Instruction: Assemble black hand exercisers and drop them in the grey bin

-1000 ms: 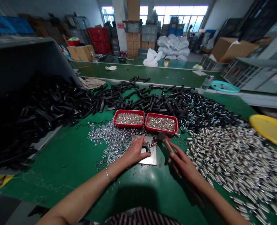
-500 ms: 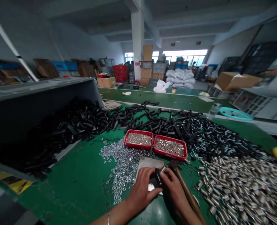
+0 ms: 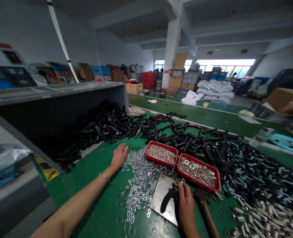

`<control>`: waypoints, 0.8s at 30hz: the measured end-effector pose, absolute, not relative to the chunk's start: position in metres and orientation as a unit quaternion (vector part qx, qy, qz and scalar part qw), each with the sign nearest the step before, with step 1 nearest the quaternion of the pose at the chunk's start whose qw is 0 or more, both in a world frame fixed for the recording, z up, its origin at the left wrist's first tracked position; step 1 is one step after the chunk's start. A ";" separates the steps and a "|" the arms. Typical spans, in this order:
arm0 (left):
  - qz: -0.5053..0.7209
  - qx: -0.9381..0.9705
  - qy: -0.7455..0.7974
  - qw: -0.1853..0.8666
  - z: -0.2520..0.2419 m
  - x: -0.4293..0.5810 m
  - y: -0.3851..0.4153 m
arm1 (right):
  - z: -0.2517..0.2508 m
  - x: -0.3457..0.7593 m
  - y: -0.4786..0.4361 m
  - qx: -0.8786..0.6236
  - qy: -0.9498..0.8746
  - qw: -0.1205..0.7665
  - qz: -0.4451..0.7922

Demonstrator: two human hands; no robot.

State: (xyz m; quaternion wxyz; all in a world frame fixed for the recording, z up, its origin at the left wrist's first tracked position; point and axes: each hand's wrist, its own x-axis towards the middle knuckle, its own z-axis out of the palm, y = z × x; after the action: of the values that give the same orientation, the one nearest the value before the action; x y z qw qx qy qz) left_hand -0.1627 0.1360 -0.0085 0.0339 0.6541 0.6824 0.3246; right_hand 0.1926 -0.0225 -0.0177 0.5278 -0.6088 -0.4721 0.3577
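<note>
My left hand (image 3: 118, 157) lies open on the green table (image 3: 94, 185), fingers apart, touching nothing but the tabletop beside a spread of steel washers (image 3: 139, 181). My right hand (image 3: 186, 205) grips a curved black handle-like part (image 3: 168, 197) with a small silver metal tip (image 3: 181, 181), resting on a steel plate (image 3: 162, 198). Just right of that hand, a hammer with a wooden handle (image 3: 206, 211) appears to lie on the table, its head close to the red tray's corner.
Two red trays hold silver nuts (image 3: 160, 153) and short silver pieces (image 3: 198, 172) beyond the plate. Black parts spread behind them, with a heap (image 3: 99, 129) in a grey bin at left. Silver cylinders (image 3: 265, 215) lie at lower right. Another green bench (image 3: 198, 115) runs behind.
My left hand has moved off the plate to the far left of the washers. The hammer has left my right hand's grip and lies beside it. The view has swung up and left.
</note>
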 end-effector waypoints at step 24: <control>0.267 0.734 0.621 0.064 -0.015 -0.153 0.207 | -0.034 0.210 -0.020 -0.637 -0.493 0.470 0.361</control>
State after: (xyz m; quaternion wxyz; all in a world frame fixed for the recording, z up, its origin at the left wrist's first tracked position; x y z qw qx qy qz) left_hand -0.1529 0.2071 -0.0151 0.0642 0.7337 0.6213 0.2674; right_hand 0.2097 -0.0202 -0.0337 0.4701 -0.6371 -0.4929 0.3607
